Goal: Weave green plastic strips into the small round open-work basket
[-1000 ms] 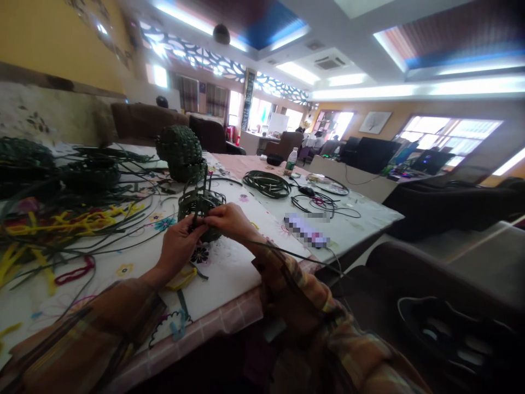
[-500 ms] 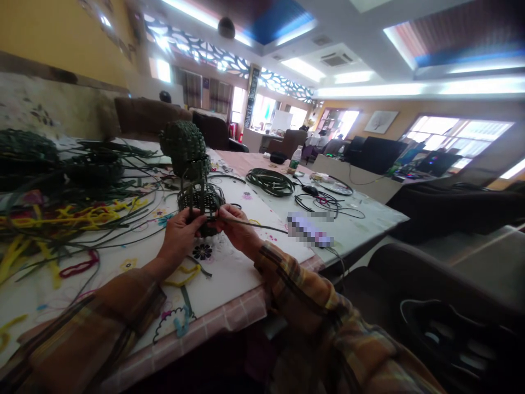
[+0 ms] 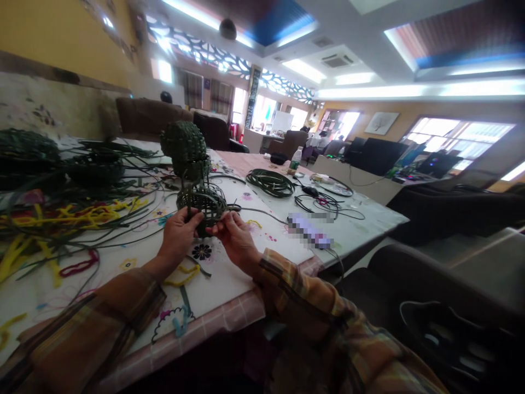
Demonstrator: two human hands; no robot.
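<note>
Brightly lit windows [image 3: 459, 139] are seen at the upper right of the frame, and a white worktop [image 3: 240, 268] printed with flowers is spread across the centre and left. At the centre of the frame an open basket [image 3: 211, 205] of dark green strips is set on the worktop, in front of a rounded woven piece [image 3: 183, 143]. Its near left side is grasped by the left hand [image 3: 178, 234], with thumb and fingers closed on the weave; this grip is kept much as it is half a second earlier.

More is altered at the right hand [image 3: 238, 241]. Half a second earlier, a long strip [image 3: 262, 212] is drawn out rightward from its fingertips; now the strip is seen beyond that hand, stretched from the basket's right side toward the right of the frame. The fingertips are bunched just beside the basket's near right side, but whether anything is pinched in that grip cannot be told. By this, the long end is judged to be let go of, and the handwork to be centred on the weave. Yellow strands [image 3: 110, 212] at the left and a coil [image 3: 269, 183] right of centre are left untouched.
</note>
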